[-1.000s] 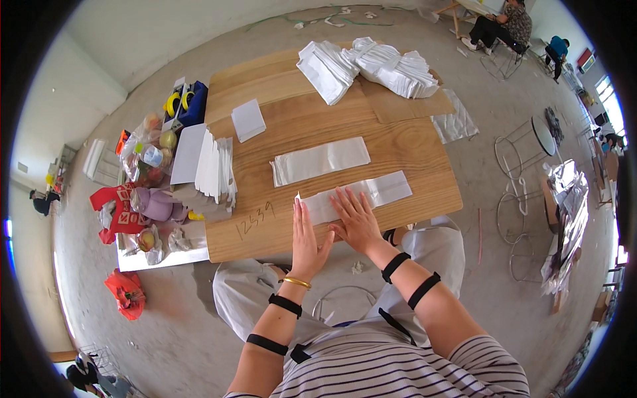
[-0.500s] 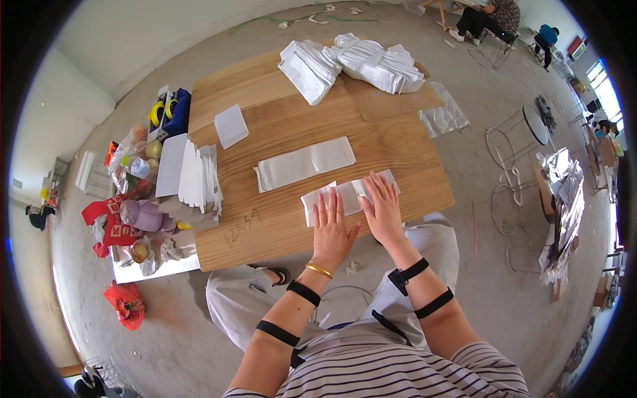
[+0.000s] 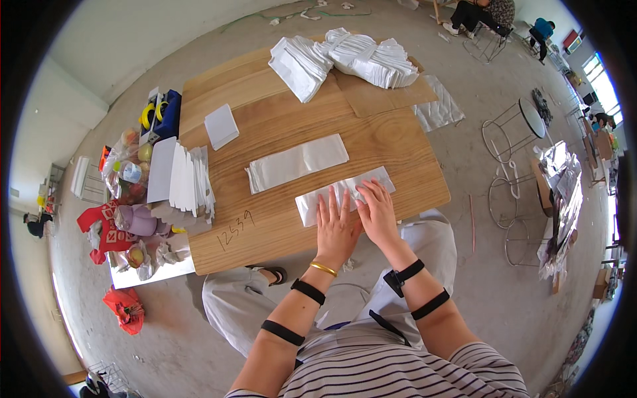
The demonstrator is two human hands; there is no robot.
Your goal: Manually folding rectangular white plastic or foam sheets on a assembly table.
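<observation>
A long white strip (image 3: 307, 207), paper-like and folded flat, lies near the table's front edge. My left hand (image 3: 337, 232) rests on its middle with the fingers stretched out. Just to the right, my right hand (image 3: 378, 211) lies on the same strip, fingers extended and slightly bent, its thumb side close to the left hand. Neither hand grips anything. Beyond them is a neat stack of similar white strips (image 3: 298, 162), which no hand touches.
Bundled white sheets (image 3: 371, 60) sit on brown cardboard (image 3: 391, 96) at the table's far side. White cards (image 3: 221, 126) and a fanned paper stack (image 3: 189, 179) are to the left, beside a blue tape dispenser (image 3: 170, 116) and bagged fruit (image 3: 136, 156). Round stools (image 3: 533, 118) stand at right.
My right hand has moved left and closer to my left hand. The strip's raised edge between the hands now looks flatter. The whole view has shifted slightly.
</observation>
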